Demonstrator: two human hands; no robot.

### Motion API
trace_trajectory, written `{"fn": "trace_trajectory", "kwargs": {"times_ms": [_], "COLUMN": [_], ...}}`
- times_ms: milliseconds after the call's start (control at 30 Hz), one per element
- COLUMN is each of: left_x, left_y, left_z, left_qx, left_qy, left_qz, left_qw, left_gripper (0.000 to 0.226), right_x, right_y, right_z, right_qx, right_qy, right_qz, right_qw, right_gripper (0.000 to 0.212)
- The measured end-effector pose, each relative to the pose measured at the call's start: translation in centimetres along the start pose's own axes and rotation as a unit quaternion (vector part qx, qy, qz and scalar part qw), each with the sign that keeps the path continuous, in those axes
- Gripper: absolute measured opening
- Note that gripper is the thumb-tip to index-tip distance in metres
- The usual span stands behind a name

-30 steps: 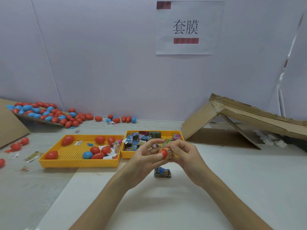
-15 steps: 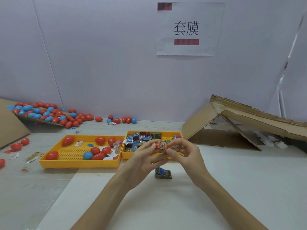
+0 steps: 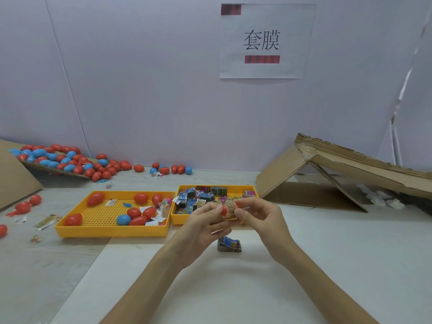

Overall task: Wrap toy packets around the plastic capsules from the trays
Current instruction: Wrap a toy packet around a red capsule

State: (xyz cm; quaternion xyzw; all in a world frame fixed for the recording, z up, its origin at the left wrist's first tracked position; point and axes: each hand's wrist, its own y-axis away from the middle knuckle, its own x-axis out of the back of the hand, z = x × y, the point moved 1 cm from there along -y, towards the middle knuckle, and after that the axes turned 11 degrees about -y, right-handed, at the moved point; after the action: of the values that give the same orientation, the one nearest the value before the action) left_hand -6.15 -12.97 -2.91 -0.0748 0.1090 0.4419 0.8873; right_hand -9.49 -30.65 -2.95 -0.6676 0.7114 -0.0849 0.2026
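Both hands hold one red capsule (image 3: 228, 207) with a printed toy packet around its middle, just in front of the right tray. My left hand (image 3: 203, 226) pinches its left end and my right hand (image 3: 261, 218) grips the right end. The left yellow tray (image 3: 109, 230) holds several red capsules and one blue capsule (image 3: 123, 219). The right yellow tray (image 3: 177, 218) holds several folded toy packets (image 3: 198, 197). A lone blue packet (image 3: 229, 244) lies on the white table below my hands.
A heap of red and blue capsules (image 3: 63, 161) lies on cardboard at the back left, with strays along the wall. Loose capsules and wrappers lie at the left edge. A collapsed cardboard box (image 3: 339, 176) stands at the right. A paper sign (image 3: 264, 40) hangs on the wall.
The capsule has turned in my fingers; the packet now covers its middle where bare red showed before. Both hands have risen slightly toward the right tray.
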Motion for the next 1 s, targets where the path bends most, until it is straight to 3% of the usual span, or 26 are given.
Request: {"fn": "trace_trajectory", "kwargs": {"times_ms": [133,467,733,1000], "left_x": [-0.17,-0.19,-0.21,-0.39], "left_y": [0.22,-0.12,-0.01,0.14], "left_z": [0.21,-0.11,-0.03,0.03], "left_qx": [-0.013,-0.006,-0.011,-0.007], "left_qy": [0.010,0.000,-0.010,-0.002], "left_qz": [-0.002,0.014,-0.008,-0.015], "left_qw": [1.000,1.000,1.000,1.000], "left_gripper": [0.041,0.033,0.059,0.031], "right_x": [0.11,-0.03,-0.14,0.33], "right_y": [-0.06,-0.12,-0.01,-0.23], "right_z": [0.15,0.29,0.22,0.54], "right_qx": [-0.008,-0.018,-0.027,-0.064], "right_qy": [-0.023,-0.027,-0.010,-0.075], "right_qz": [-0.002,0.016,0.003,-0.013], "right_qw": [1.000,0.999,1.000,0.995], "right_gripper": [0.026,0.027,0.033,0.033]}}
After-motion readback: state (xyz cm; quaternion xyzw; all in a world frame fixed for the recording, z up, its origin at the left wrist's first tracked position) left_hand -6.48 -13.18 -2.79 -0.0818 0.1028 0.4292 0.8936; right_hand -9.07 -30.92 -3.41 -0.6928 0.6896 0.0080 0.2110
